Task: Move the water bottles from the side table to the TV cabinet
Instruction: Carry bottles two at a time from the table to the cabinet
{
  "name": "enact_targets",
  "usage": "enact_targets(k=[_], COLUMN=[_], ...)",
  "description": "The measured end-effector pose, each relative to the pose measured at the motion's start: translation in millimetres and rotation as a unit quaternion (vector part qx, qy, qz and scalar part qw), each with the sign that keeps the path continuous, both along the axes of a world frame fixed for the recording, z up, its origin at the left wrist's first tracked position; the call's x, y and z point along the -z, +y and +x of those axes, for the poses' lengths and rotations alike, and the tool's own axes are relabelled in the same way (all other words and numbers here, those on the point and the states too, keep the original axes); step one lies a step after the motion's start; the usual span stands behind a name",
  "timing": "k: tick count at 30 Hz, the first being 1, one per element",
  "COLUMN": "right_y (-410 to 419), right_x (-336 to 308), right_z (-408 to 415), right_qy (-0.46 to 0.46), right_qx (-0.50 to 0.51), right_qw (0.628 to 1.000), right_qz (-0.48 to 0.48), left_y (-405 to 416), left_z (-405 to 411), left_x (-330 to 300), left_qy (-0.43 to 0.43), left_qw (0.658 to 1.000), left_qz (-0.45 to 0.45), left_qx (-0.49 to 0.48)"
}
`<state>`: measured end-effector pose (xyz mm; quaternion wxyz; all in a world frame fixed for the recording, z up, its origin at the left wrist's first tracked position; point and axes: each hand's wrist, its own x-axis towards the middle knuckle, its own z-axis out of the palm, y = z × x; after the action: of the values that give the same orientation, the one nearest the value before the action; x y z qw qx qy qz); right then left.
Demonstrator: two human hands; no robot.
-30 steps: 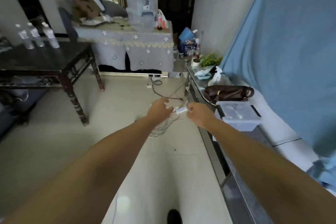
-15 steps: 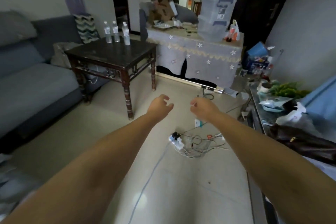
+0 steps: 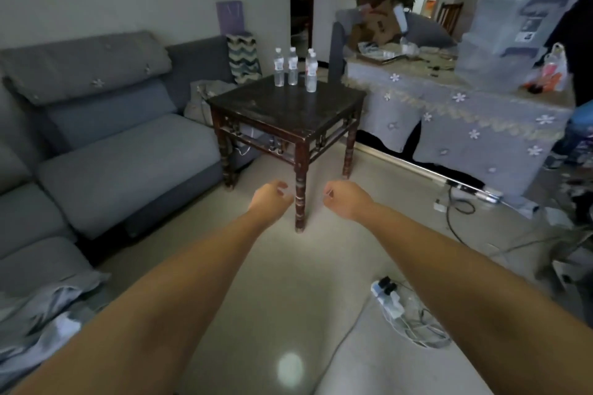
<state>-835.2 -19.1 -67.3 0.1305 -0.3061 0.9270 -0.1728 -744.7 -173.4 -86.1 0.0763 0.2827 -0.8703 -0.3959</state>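
Three clear water bottles with white caps stand upright at the far corner of a dark wooden side table [image 3: 288, 106]: one on the left [image 3: 279, 71], one in the middle [image 3: 292, 70], one on the right [image 3: 311, 73]. Both of my arms reach forward over the floor, well short of the table. My left hand [image 3: 271, 197] is empty with loosely curled fingers. My right hand [image 3: 345, 200] is also empty, fingers curled inward. The TV cabinet is out of view.
A grey sofa [image 3: 106, 144] lines the left side. A table under a flowered grey cloth [image 3: 465, 125] with boxes and clutter stands right of the side table. A white power strip [image 3: 388, 297] and tangled cables lie on the floor at right.
The view has swung left, away from the cabinet side, bringing the side table and bottles to the centre and nearer. Both hands stay empty and stretched forward.
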Motion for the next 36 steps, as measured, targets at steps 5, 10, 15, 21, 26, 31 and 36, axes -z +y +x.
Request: enact_targets(k=[5, 10, 15, 21, 26, 31, 36], right_y=[-88.7, -155.6, -210.4, -279.1, -323.1, -364.9, -418.8], right_x=[-10.1, -5.8, 4.7, 7.4, -4.0, -3.7, 11.1], right_z=[-44.3, -93.5, -155.1, -260.3, -357.4, -436.7, -493.4], right_qy=[-0.018, -0.023, -0.029, -0.01, -0.009, -0.017, -0.032], right_qx=[-0.003, -0.002, -0.006, -0.03, -0.047, -0.048, -0.05], right_qw=[1.0, 1.0, 1.0, 0.999, 0.999, 0.999, 0.998], right_qz=[-0.022, -0.005, -0.003, 0.001, -0.002, 0.012, 0.019], left_y=[-88.7, -144.9, -186.5, -256.0, -311.3, -358.7, -410.8], left_z=[-37.4, -76.6, -132.1, -235.9, -322.5, -392.3, -453.7], left_x=[-21.8, -17.7, -6.3, -5.0, -10.8, -3.6, 8.1], left_qy=[-0.001, -0.007, -0.011, -0.006, -0.007, -0.004, -0.013], left_qw=[1.0, 1.0, 1.0, 0.999, 0.998, 0.999, 0.999], left_qz=[-0.017, -0.012, -0.006, -0.033, -0.046, -0.017, -0.003], left_qx=[-0.003, -0.016, -0.016, -0.027, -0.04, -0.05, -0.041])
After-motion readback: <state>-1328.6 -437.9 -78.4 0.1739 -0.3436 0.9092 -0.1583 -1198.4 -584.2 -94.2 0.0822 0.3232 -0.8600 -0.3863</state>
